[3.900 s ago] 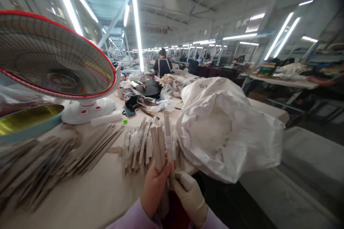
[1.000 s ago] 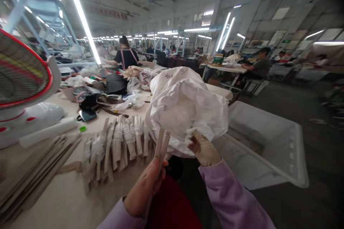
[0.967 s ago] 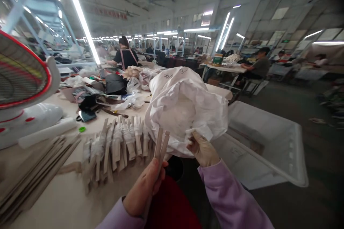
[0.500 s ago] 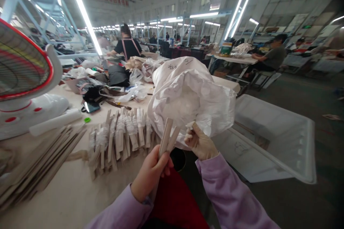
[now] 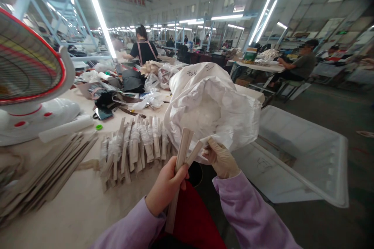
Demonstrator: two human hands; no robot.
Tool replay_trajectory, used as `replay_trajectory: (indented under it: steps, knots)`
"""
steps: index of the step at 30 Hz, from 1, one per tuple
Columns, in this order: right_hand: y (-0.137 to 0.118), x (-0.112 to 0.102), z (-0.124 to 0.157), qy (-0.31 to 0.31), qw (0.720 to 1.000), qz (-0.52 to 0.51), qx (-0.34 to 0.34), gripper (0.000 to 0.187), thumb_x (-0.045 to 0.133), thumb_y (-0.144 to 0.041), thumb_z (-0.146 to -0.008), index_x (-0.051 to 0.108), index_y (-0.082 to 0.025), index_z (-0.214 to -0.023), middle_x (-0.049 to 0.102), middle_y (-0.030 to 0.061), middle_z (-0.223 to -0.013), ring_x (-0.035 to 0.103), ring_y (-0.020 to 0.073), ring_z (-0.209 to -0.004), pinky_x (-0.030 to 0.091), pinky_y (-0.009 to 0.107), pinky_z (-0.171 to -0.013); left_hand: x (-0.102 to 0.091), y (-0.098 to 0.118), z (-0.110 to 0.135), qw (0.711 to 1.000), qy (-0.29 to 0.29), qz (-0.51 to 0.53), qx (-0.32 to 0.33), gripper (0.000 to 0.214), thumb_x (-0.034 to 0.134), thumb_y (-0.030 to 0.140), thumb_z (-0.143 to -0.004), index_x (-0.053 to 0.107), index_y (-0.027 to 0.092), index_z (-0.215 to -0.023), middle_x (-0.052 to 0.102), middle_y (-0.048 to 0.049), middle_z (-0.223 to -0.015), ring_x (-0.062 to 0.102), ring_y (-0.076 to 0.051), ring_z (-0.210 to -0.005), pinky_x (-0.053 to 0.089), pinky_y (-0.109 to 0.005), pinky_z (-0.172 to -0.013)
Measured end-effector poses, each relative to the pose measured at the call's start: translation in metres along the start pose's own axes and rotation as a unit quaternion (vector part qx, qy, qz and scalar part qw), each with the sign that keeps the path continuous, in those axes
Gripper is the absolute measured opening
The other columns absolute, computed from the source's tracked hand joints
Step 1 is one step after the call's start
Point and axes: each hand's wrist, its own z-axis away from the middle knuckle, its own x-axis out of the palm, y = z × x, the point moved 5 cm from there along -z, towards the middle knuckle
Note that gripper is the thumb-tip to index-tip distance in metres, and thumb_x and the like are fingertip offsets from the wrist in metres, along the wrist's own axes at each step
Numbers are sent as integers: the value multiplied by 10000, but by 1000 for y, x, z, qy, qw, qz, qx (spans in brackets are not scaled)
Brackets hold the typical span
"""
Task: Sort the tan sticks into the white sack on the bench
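Observation:
My left hand [image 5: 171, 182] is wrapped round a flat beige strap [image 5: 184, 148], whose two upper ends spread in a V while a long part hangs below the fist. My gloved right hand [image 5: 219, 157] pinches what looks like thin white plastic film [image 5: 205, 140] close to the shorter end of the strap. Exact contact there is hard to make out. Just behind both hands a large white sack [image 5: 189, 89] lies with its mouth towards me, whitish film-like material [image 5: 201, 114] inside. Left of it, a row of beige strap bundles [image 5: 134, 142] wrapped in white film lies on the table.
Long loose straps [image 5: 43, 179] lie at the table's left, near a red-rimmed fan [image 5: 29, 58] and a white roll [image 5: 66, 128]. A translucent plastic bin [image 5: 304, 167] stands at right. Bags and scraps [image 5: 131, 81] clutter the back. Two co-workers [image 5: 143, 48] are farther off.
My right hand with the white film has come up against the shorter strap end, which now leans further right. The strap's lower part shows more below my left hand. The view has shifted slightly.

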Motion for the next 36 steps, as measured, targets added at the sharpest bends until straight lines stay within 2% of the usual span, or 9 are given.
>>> replay_trajectory:
  steps: [3, 7, 10, 14, 19, 27, 33, 34, 36]
  knots:
    - [0, -3, 1, 0, 998, 68, -17, 206, 792, -319, -563, 681, -158, -630, 628, -26, -541, 535, 64, -473, 471, 155, -443, 1, -8, 0, 1000, -20, -9, -9, 187, 441, 326, -844, 435, 179, -729, 523, 46, -589, 464, -60, -407, 340, -193, -445]
    - [4, -4, 4, -31, 991, 131, 4, 217, 761, -332, -613, 700, -126, -648, 640, 7, -546, 547, 78, -491, 495, 174, -484, 0, -11, 1, 999, -46, -4, -27, 163, 433, 326, -834, 423, 181, -760, 528, 46, -608, 469, -62, -392, 313, -183, -404]
    - [0, -6, 4, -17, 996, 86, -3, 228, 787, -337, -572, 694, -144, -651, 641, -6, -551, 536, 73, -466, 485, 170, -445, -4, -3, 8, 999, -42, -20, -21, 175, 435, 335, -833, 425, 182, -747, 525, 46, -608, 470, -65, -409, 332, -188, -424]
    - [-3, -2, 3, -7, 1000, 8, 18, 246, 816, -333, -522, 656, -168, -609, 626, -43, -545, 502, 50, -421, 464, 161, -407, -11, 9, 17, 999, 4, -52, 5, 211, 421, 344, -853, 444, 184, -719, 481, 62, -543, 468, -75, -450, 375, -203, -499]
    - [2, 3, 4, -21, 999, -27, 19, 210, 797, -325, -568, 653, -182, -619, 638, -48, -587, 500, 40, -445, 454, 151, -425, -5, 4, 13, 999, 7, -48, -4, 202, 415, 327, -855, 426, 190, -707, 480, 63, -539, 458, -74, -430, 359, -204, -477]
    - [5, -5, 5, 9, 993, 114, -32, 252, 781, -389, -564, 680, -164, -615, 617, -20, -542, 515, 76, -497, 439, 192, -492, -4, -6, 10, 999, -10, -52, -9, 196, 404, 328, -852, 434, 181, -726, 512, 44, -600, 465, -65, -429, 354, -200, -460]
    - [27, 9, 16, -108, 964, 244, 14, 294, 743, -423, -611, 695, -146, -699, 572, -15, -529, 488, 98, -523, 389, 234, -518, -2, -12, 2, 999, -14, -20, -21, 176, 398, 338, -844, 422, 181, -768, 519, 45, -612, 487, -67, -435, 347, -185, -429]
    - [28, 7, 16, -107, 964, 244, 14, 299, 739, -429, -613, 690, -145, -694, 562, -17, -525, 480, 96, -521, 384, 236, -518, -3, -15, 2, 999, -21, -15, -31, 176, 400, 346, -841, 424, 181, -786, 528, 40, -624, 504, -74, -448, 346, -182, -423]
    - [25, -2, 13, -60, 974, 220, 2, 314, 740, -450, -601, 673, -150, -670, 543, -24, -514, 464, 91, -512, 386, 238, -522, -7, -22, 6, 997, -42, -26, -51, 188, 417, 361, -831, 431, 177, -794, 542, 30, -637, 516, -79, -462, 335, -176, -412]
